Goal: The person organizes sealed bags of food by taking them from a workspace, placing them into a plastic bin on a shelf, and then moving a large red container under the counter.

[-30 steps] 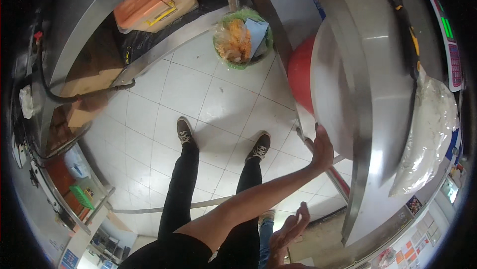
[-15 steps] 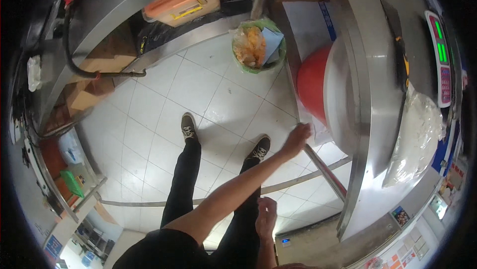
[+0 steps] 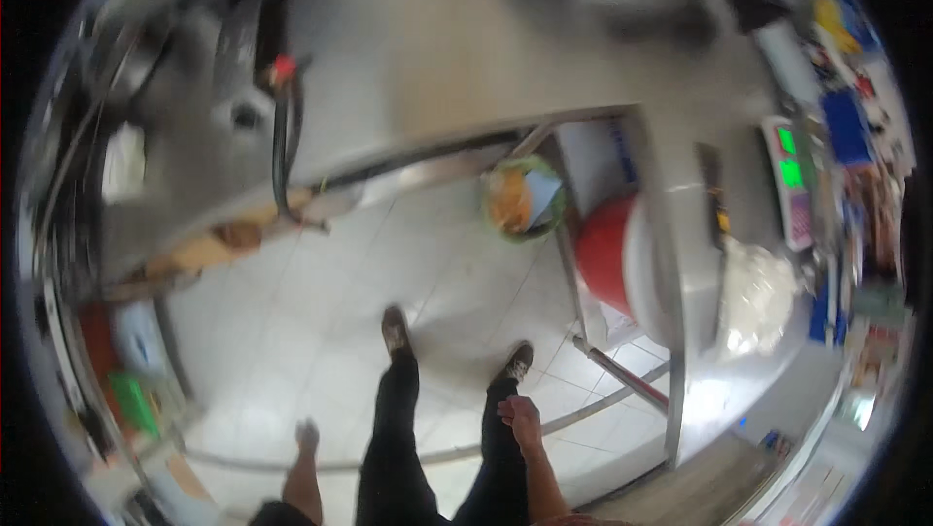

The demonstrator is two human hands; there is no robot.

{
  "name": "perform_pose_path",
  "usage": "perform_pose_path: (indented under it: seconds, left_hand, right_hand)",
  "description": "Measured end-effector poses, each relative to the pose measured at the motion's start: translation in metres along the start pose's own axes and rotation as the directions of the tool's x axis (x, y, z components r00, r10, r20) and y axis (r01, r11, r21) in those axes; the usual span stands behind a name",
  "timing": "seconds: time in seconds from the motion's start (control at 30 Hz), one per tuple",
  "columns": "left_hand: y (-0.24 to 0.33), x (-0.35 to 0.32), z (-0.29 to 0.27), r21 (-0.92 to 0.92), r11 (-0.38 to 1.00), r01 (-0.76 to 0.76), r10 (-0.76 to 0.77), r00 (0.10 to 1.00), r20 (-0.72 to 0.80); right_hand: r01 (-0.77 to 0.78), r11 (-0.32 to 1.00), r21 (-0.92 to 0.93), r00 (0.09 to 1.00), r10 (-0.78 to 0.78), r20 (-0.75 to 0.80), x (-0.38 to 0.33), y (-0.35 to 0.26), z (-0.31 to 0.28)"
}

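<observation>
My left hand point(image 3: 307, 437) hangs low at the left, over the tiled floor point(image 3: 292, 332) and beside my left leg. It is smeared by motion, so its fingers cannot be told apart. In front of my right thigh is my right hand point(image 3: 522, 419), fingers loosely bent and nothing visible in them. Neither hand touches anything around it. Nearest to the right hand is a metal rail point(image 3: 622, 377) running low beneath the steel counter.
Ahead stands a green-lined bin point(image 3: 554, 220) holding orange and blue waste. A red tub point(image 3: 604, 259) sits under the right counter point(image 3: 671, 157). On that counter lie a clear bag of white stuff point(image 3: 758, 298), a yellow-and-black knife point(image 3: 720, 210) and a digital scale point(image 3: 789, 181). A black hose point(image 3: 280, 152) hangs at left.
My left arm has swung from the right, near the rail, back to my left side. My view has tilted up, showing more of the far counter. The right hand stays before my thigh.
</observation>
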State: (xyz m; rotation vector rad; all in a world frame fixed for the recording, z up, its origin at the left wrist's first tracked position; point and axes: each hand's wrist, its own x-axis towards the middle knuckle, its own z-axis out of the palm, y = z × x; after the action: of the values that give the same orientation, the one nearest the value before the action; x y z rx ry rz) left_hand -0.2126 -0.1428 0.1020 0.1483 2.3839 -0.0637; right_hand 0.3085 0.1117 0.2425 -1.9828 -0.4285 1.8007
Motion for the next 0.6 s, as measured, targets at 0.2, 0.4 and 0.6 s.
perform_pose_path:
  seconds: [0.2,0.4,0.6]
  left_hand:
    - [0.083,-0.044,-0.069,-0.305,0.918,0.254,-0.019,0.795,0.606]
    - [0.234,-0.091,-0.124,-0.403,0.84,-0.363,0.512,0.774,0.373]
    - [0.383,-0.181,-0.165,-0.428,0.682,-0.593,0.729,0.599,0.332]
  right_hand:
    - [0.31,0.951,0.009,0.928,-0.305,0.214,0.059,0.002,-0.019]
    - [0.444,0.633,-0.634,0.764,-0.637,-0.1,-0.044,-0.161,-0.002]
    - [0.405,0.528,-0.746,0.276,-0.849,-0.451,-0.09,-0.268,-0.134]
